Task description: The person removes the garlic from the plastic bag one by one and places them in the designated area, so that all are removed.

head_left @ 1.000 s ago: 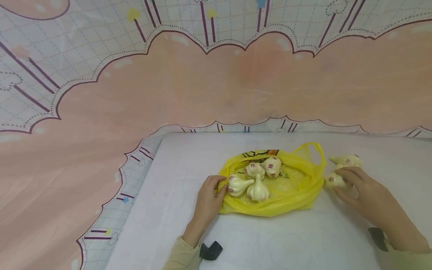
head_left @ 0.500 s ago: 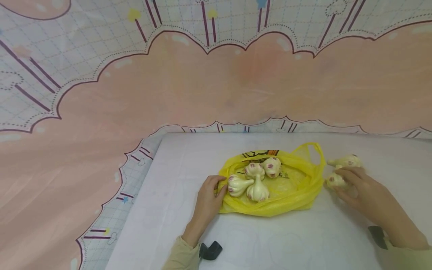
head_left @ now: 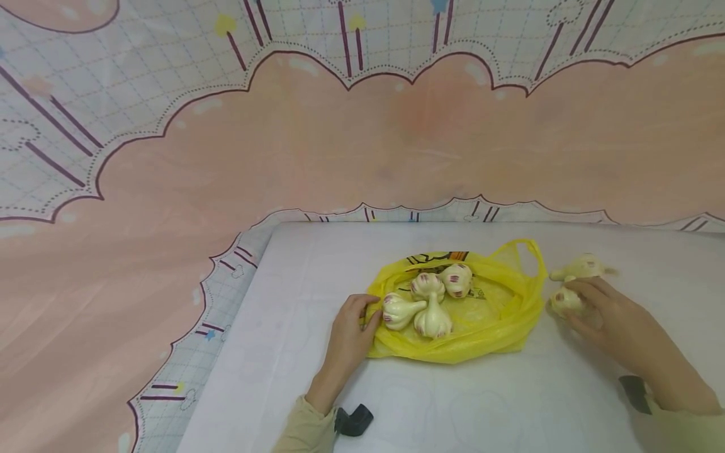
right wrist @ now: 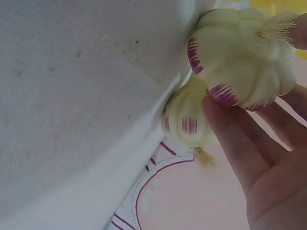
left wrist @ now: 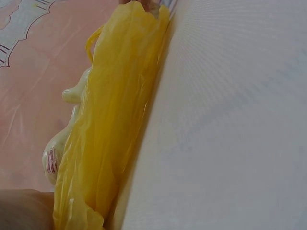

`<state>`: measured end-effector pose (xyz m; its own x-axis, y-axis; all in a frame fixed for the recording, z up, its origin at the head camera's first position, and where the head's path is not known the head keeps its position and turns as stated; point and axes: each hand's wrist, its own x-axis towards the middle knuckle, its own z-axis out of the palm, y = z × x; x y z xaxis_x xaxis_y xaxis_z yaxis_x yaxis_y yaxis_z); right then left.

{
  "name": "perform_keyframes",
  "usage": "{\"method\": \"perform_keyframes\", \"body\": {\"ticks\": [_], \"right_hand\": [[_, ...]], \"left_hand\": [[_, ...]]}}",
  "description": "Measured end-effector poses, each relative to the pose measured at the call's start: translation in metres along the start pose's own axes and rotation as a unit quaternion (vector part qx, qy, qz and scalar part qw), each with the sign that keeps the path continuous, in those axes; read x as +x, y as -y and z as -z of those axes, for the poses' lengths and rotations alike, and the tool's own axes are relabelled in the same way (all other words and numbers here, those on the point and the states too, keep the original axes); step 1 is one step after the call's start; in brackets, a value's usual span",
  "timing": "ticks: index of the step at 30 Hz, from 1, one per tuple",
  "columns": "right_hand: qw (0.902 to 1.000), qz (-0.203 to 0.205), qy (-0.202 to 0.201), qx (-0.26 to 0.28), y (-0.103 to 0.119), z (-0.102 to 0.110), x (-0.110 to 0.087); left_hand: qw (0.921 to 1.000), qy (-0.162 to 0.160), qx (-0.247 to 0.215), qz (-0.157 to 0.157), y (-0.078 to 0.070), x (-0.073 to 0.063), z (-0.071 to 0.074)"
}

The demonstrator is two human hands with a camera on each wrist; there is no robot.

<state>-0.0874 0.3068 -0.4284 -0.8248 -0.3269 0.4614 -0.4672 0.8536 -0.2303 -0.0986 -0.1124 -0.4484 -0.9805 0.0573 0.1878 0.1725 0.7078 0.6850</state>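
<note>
So the right hand (head_left: 614,327) has its fingers and thumb curled around a cream garlic bulb with purple streaks and a straw-coloured root tuft (right wrist: 242,60) (glossy enough that I'd guess it's fake). That bulb is off at 3 o'clock from the thin yellow plastic carrier bag (head_left: 453,356), over the white table (head_left: 481,409); can't tell if it's touching down.

Getting a clean grip looks like the step in hand. I'd keep the fingers around the fat part, thumb opposite, and not lean on the tuft. Watch the second cream-and-purple bulb (head_left: 586,267) just past it around 1 o'clock: lift straight up first so you don't knock it, because round stuff probably rolls.

Left hand (head_left: 350,333) is at the bag's 9 o'clock edge, thumb and fingers bent together on the rim. Good habit, just go light, since a hard tug could fold the mouth over. Four similar garlic bulbs (head_left: 399,313) sit inside from 8 to 12 o'clock, so there's more room from 1 to 5. Anything crossing should go over the loop handle (head_left: 536,255) at 2 o'clock, not through it.
</note>
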Motion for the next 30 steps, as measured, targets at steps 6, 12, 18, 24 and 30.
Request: {"method": "perform_keyframes", "body": {"ticks": [6, 12, 18, 24, 30], "right_hand": [[0.9981, -0.046, 0.040, -0.007, -0.0003, 0.0014, 0.0002], [0.9909, -0.097, 0.093, -0.006, -0.0003, 0.0040, 0.0031], [0.9856, -0.118, 0.121, -0.005, -0.0028, 0.0057, 0.0055], [0.9861, -0.119, 0.116, 0.000, -0.0050, 0.0051, 0.0043], [0.9905, -0.101, 0.093, 0.009, -0.0048, 0.0037, 0.0024]], "left_hand": [[1.0000, 0.001, 0.003, -0.002, -0.0006, 0.0001, 0.0004], [1.0000, 0.001, -0.001, -0.001, -0.0015, 0.0001, 0.0002], [1.0000, -0.001, 0.001, -0.001, 0.0011, 0.0003, -0.0017], [1.0000, 0.005, -0.003, 0.007, 0.0020, 0.0010, -0.0028], [1.0000, 0.004, -0.001, 0.006, 0.0025, 0.0009, -0.0028]]}}
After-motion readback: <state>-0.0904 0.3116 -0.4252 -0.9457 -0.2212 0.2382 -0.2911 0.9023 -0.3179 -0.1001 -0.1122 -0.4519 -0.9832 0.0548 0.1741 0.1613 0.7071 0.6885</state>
